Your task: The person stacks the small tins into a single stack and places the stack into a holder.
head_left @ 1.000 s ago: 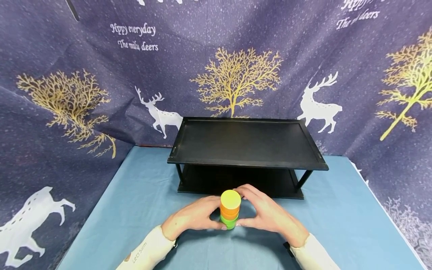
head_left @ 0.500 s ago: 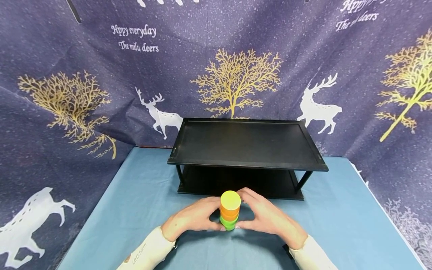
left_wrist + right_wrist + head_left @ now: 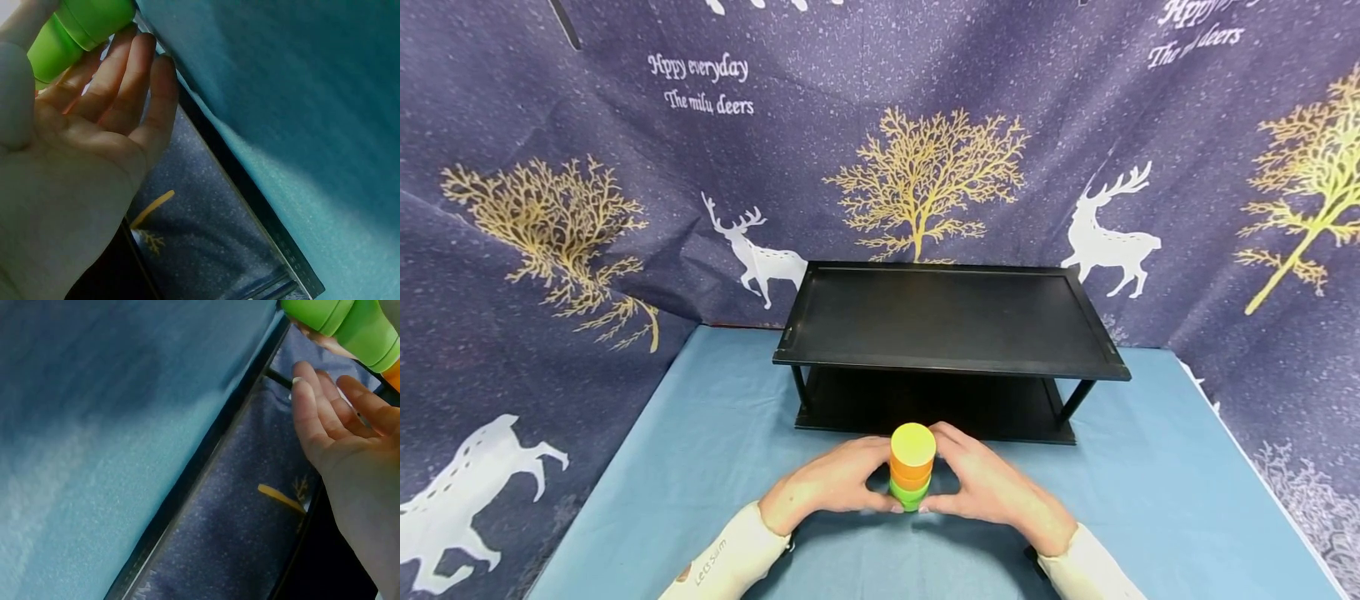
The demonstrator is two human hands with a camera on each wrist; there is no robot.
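Note:
An upright stack of what look like cups [image 3: 912, 454], yellow on top, orange below and green at the bottom, is between my two hands in front of the black rack. My left hand [image 3: 831, 479] holds it from the left, its thumb at the green base and fingers reaching behind. In the left wrist view the green part [image 3: 97, 25] lies against those fingers. My right hand [image 3: 988, 479] is around the right side with relaxed fingers, thumb tip beside the base. The right wrist view shows its fingers [image 3: 312, 412] apart from the green part [image 3: 350, 325].
A black two-tier rack [image 3: 951, 321] stands behind the hands on a blue cloth-covered table [image 3: 715, 400]. Dark blue fabric [image 3: 820, 67] printed with deer and trees hangs at the back and sides.
My right hand has shifted slightly toward the stack, bringing its thumb and fingers closer. The left hand and the stack have stayed in place.

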